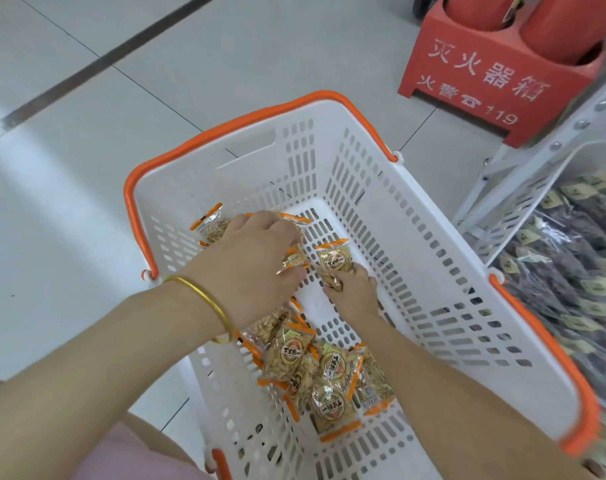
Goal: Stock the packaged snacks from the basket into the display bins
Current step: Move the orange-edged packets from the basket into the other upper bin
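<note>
A white plastic basket [429,244] with orange handles stands on the floor below me. Several small clear snack packets [332,382] with orange ends lie in its near corner, and one more packet [210,221] lies at the far left. My left hand [249,265], a gold bangle on its wrist, is down in the basket and closed on a bunch of packets [293,259]. My right hand [355,292] grips the lower end of a single packet [332,261] beside it.
At the right, a white perforated display bin [523,206] on a metal rack holds dark packaged snacks [571,258]. A red fire-extinguisher box [474,74] stands on the pale tiled floor beyond the basket. My knee in pink cloth [121,455] is at the bottom left.
</note>
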The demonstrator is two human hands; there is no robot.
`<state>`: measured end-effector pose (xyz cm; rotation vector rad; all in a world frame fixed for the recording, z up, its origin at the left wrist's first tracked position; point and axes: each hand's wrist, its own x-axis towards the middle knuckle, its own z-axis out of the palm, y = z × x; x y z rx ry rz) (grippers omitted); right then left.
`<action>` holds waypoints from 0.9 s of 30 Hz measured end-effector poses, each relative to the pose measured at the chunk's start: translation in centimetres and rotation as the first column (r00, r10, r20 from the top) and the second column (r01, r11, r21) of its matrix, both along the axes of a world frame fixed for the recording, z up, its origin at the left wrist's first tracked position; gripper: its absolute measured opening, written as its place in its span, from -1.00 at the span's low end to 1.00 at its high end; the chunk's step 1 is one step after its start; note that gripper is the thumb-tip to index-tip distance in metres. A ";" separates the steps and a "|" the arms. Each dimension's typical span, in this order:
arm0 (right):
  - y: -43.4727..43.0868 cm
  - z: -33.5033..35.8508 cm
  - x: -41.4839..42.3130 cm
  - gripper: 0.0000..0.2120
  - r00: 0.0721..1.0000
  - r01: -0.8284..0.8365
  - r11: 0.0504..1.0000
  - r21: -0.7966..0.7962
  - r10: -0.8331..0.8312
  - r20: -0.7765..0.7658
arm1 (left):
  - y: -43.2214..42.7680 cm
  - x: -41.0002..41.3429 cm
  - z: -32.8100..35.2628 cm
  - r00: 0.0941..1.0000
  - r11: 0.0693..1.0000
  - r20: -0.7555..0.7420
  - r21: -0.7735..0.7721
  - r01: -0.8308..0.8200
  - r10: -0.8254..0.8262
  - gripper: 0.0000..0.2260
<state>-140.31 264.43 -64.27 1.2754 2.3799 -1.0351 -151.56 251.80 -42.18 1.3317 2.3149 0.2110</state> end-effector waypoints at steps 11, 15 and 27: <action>1.5 11.9 5.0 -0.71 0.745 0.115 0.723 -0.681 -0.516 -0.422 | 1.9 1.5 1.6 0.972 0.981 0.151 -0.111 -0.162 0.178 -0.51; 1.8 17.6 7.9 -0.57 0.672 -0.073 0.618 -0.783 -0.549 -0.497 | 2.9 4.6 2.9 0.474 0.821 0.751 -0.156 -0.550 0.460 -0.53; 2.8 24.4 12.6 -0.62 0.576 -0.111 0.815 -0.568 -0.413 -0.705 | 5.3 10.8 7.3 0.282 0.754 0.957 0.136 -0.642 0.067 -0.79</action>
